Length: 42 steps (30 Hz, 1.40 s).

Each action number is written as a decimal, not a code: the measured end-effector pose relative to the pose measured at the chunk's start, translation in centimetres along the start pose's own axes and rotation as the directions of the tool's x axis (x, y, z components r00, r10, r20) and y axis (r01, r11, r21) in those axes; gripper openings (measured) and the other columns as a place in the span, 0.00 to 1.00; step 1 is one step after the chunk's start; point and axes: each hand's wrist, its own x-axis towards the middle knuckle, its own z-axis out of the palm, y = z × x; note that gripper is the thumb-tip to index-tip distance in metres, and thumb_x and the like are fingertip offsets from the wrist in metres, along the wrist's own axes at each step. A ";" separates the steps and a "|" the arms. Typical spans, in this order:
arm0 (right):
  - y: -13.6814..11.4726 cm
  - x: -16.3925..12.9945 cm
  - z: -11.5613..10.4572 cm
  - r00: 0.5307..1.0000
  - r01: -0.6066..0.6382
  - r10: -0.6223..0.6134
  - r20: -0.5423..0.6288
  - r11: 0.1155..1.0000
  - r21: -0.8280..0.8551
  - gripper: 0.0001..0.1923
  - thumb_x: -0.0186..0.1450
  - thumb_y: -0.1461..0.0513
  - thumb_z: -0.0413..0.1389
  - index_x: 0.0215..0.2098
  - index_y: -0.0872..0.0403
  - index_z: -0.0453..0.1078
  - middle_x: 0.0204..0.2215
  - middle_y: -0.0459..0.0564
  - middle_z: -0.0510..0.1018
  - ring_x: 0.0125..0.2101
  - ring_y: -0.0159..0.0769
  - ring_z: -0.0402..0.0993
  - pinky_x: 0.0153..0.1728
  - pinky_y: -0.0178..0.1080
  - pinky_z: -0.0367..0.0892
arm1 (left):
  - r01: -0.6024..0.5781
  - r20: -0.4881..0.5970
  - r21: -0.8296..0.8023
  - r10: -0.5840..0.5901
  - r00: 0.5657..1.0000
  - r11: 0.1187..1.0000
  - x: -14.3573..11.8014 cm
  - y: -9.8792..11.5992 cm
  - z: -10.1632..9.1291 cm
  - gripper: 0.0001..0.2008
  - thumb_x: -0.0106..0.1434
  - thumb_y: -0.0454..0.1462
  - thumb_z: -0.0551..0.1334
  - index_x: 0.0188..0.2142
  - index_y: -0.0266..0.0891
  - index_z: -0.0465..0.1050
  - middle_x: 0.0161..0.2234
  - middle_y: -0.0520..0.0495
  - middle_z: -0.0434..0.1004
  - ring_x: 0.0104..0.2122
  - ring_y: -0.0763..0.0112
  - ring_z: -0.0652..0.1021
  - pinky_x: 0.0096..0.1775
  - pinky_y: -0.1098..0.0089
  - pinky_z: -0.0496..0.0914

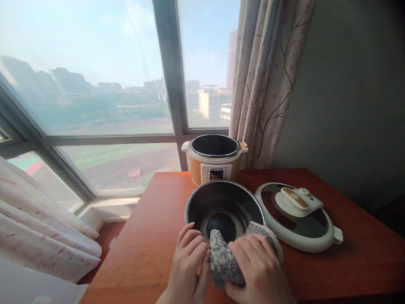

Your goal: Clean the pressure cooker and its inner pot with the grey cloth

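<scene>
A dark inner pot (228, 196) with a pale rim sits on the table in front of me, its opening tilted toward me. My left hand (191, 261) has its fingers curled over the pot's near-left rim, with the thumb on the outside. A fuzzy grey cloth (224, 261) is bunched in my right hand (256, 268), partly hanging over the near rim and showing again beyond the knuckles. Both hands and the cloth hide the near side of the pot.
Behind the inner pot stands an orange and white electric pressure cooker (215, 162) without its lid. The round lid (294, 215) lies to the right on the wooden table (136, 257). A window (104, 76) and curtains (262, 76) border the far side.
</scene>
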 end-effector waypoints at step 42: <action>0.0 1.7 -1.2 0.985 -0.014 -0.010 0.170 0.990 0.139 0.17 0.48 0.54 0.69 0.29 0.50 0.67 0.27 0.44 0.76 0.31 0.40 0.70 0.39 0.44 0.62 | -0.136 0.085 0.111 0.127 0.988 0.984 -0.6 -1.3 -2.3 0.10 0.63 0.27 0.53 0.29 0.41 0.63 0.25 0.51 0.70 0.32 0.66 0.71 0.48 0.56 0.65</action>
